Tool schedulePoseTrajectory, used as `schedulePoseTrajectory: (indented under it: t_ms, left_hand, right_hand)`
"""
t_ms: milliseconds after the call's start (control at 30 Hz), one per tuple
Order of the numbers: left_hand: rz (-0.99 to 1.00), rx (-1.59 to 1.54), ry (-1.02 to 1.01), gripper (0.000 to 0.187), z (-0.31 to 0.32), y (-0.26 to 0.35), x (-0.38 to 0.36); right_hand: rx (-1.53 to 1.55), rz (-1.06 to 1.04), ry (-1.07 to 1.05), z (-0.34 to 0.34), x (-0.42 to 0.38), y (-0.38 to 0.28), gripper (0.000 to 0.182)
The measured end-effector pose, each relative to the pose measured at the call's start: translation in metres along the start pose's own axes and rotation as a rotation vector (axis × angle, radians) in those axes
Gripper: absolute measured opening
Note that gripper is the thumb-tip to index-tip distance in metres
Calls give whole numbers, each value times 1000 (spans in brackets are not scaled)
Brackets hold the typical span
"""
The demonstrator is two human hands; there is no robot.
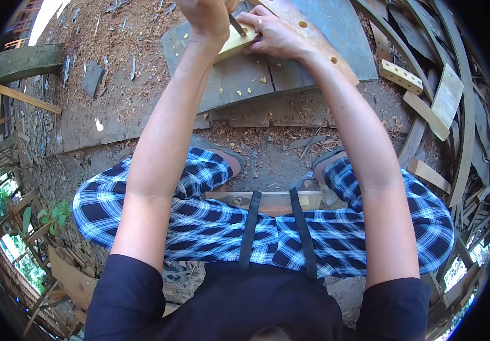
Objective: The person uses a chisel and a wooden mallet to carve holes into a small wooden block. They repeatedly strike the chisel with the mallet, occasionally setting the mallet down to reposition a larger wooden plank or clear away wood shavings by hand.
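At the top of the head view my left hand [206, 20] is closed around the handle of a chisel [236, 25]; the hand hides that handle. The dark blade slants down to the top of a pale wooden block [231, 48], at or beside a hole. My right hand [273, 35] grips the right end of this block, with its fingers around the edge. Under both lies a grey wooden plank surface [222, 85], scattered with small pale chips. A longer brown board [327, 48] with round holes lies beneath and right of my right hand.
A block with a row of holes [401, 77] and a pale offcut [447, 96] lie at the right, against a pile of curved wood strips [466, 142]. Wood chips [120, 74] cover the ground at upper left. A thick beam [23, 63] stands at far left.
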State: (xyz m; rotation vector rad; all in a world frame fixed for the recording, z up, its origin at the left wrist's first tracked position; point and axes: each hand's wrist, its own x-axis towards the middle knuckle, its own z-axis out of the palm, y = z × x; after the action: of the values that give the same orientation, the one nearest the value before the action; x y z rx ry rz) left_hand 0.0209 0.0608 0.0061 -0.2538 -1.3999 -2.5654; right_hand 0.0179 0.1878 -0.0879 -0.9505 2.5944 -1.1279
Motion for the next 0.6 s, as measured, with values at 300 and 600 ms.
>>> schedulePoseTrajectory:
  t_ms: [300, 600]
  left_hand:
    - [-50, -19, 12, 57, 1, 1, 11]
    - [119, 221, 73, 55, -7, -14, 18]
  right_hand:
    - [31, -40, 42, 3, 0, 2, 50]
    - [73, -41, 59, 4, -2, 1, 46]
